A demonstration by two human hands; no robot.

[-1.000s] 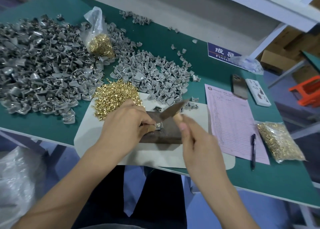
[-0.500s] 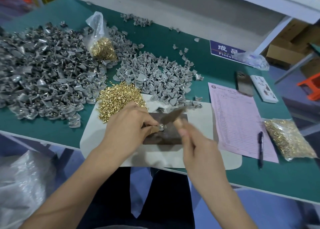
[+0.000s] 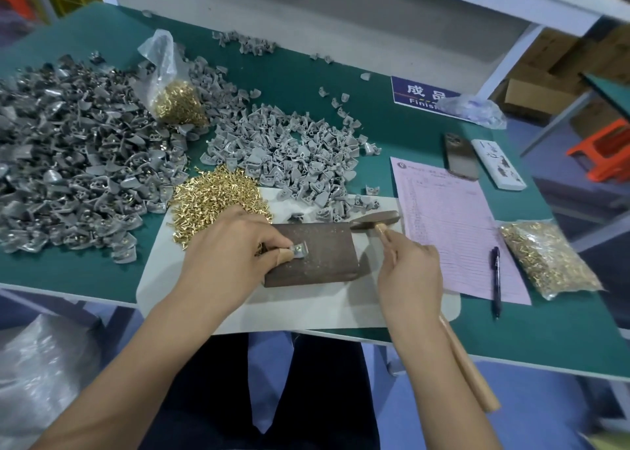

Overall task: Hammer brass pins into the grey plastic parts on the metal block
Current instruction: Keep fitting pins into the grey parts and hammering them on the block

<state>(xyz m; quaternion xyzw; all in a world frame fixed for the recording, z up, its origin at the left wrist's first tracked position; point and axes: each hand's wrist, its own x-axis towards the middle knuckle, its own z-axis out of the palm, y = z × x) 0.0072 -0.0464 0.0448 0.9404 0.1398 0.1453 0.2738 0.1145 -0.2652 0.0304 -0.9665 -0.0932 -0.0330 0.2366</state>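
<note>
Hammer swung off right, head now clear of the metal block. My right hand grips its handle; left hand pinches the grey part on block's left edge. Next: strike square, short, fingertips clear.

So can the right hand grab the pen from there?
Probably not right away: the right hand already grips the hammer, though the pen lies uncovered on the pink sheet just beside it.
</note>
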